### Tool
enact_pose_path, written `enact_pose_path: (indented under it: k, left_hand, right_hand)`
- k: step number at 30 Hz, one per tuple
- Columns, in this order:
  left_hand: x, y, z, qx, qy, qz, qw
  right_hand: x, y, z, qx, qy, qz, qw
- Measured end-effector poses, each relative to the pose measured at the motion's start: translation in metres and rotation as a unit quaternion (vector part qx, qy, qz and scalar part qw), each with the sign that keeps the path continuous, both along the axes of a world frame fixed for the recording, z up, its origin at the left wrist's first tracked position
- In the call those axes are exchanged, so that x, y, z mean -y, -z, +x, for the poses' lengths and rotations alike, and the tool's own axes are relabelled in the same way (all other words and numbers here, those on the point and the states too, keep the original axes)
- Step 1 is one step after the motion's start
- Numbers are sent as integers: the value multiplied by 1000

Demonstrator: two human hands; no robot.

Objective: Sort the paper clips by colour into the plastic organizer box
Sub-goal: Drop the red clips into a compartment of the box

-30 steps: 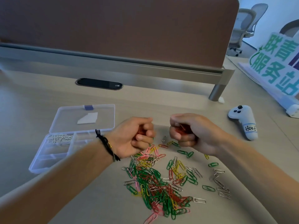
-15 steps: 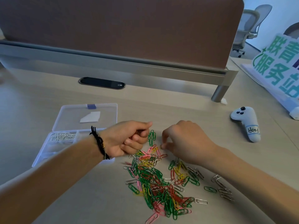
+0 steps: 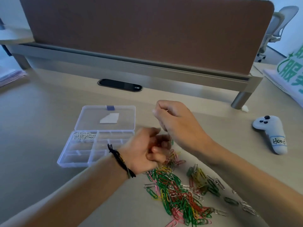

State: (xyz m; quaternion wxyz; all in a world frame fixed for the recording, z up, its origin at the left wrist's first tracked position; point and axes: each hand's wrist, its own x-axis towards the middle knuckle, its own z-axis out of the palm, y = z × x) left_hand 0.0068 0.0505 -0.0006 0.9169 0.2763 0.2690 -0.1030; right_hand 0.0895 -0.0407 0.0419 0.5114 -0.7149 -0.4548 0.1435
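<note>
- A pale beige counter [image 3: 41, 115] is stretching out under the camera, backed by a brown divider panel [image 3: 147, 30] on a grey metal rail, with a dark oval cable port [image 3: 120, 85] sitting in front of the rail.
- A grey office chair [image 3: 278, 28] is showing past the panel's right end, and a white sign with green characters [image 3: 291, 74] is lying at the right edge.
- The plastic organizer box [image 3: 78, 153] is lying open on the counter left of centre, its clear lid [image 3: 91, 118] folded back flat behind it; white paper clips [image 3: 83, 136] are filling its far-left compartment, and the other compartments look bare.
- A loose pile of paper clips [image 3: 177, 194], green, red, yellow, pink and silver, is spreading over the counter to the right of the box and nearer the camera.
- The left hand [image 3: 146, 151], with a black cord bracelet [image 3: 121, 159] on its wrist, is hovering over the far edge of the pile with its fingers curled in; something reddish is showing inside the curl, but blur is hiding what it is.
- The right hand [image 3: 175, 118] is raised above the counter beyond the pile, fingertips drawn together as if pinching; whether it is holding a clip cannot be told.
- A white game-style controller [image 3: 270, 131] with a handwritten label is lying well to the right.
</note>
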Motion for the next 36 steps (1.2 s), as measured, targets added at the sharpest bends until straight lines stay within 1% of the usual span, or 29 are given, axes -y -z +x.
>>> enact_pose_path:
  k: [1,2,4,5,7,11,12,14,17,20,22,24,25,27,28,29,30,31,33,35,36]
  left_hand:
    - [2,-3,1,6,-67,-13,998]
    - [0,-6,3,11,-149,-29,988]
    - [-9,-11,5,23,-293,-84,952]
    - [-15,-14,6,40,-336,-115,934]
    - [-27,-19,2,66,-377,-153,911]
    - [-35,-26,-4,57,-401,-88,910]
    - [-37,-27,-6,63,-406,-86,908]
    - [-41,-29,-10,91,-400,-110,905]
    - [-46,-29,-13,100,-404,-123,901]
    - [-49,-33,-16,144,-407,-147,890]
    - [-50,-36,-18,179,-407,-165,880]
    - [-52,-37,-19,201,-419,-195,864]
    - [-52,-38,-18,208,-422,-195,861]
    - [-50,-38,-19,185,-417,-130,880]
    - [-50,-36,-18,149,-415,-95,892]
    - [-51,-32,-16,111,-415,-88,899]
    - [-54,-26,-16,86,-413,-99,901]
    - [-57,-22,-15,81,-413,-116,900]
    - [-68,-15,-13,72,-428,-145,889]
    - [-81,-9,-11,47,-451,-129,882]
    - [-86,-7,-12,44,-448,-107,886]
  right_hand:
    - [-11,-1,-7,-48,19,33,998]
    - [-22,-3,-11,-111,40,72,990]
    - [-40,-7,-16,-239,56,138,960]
    - [-47,-8,-18,-276,54,161,946]
    - [-63,-7,-27,-315,42,180,931]
    - [-89,1,-41,-320,20,202,925]
    - [-93,2,-42,-331,11,207,921]
    - [-97,3,-42,-353,-15,217,910]
    - [-103,6,-46,-334,-24,211,918]
    - [-106,5,-51,-293,-30,232,927]
    - [-113,8,-55,-253,-39,240,936]
    - [-119,12,-60,-187,-23,213,959]
    - [-121,13,-61,-166,-19,207,964]
    - [-120,10,-61,-152,-76,222,960]
    - [-118,8,-59,-120,-105,222,962]
    - [-115,4,-59,-79,-121,209,967]
    - [-112,-1,-58,-41,-132,193,971]
    - [-112,-4,-57,-23,-133,185,973]
    - [-107,-15,-49,-29,-119,199,972]
    - [-96,-19,-34,-20,-83,206,975]
    - [-89,-15,-25,4,-63,179,982]
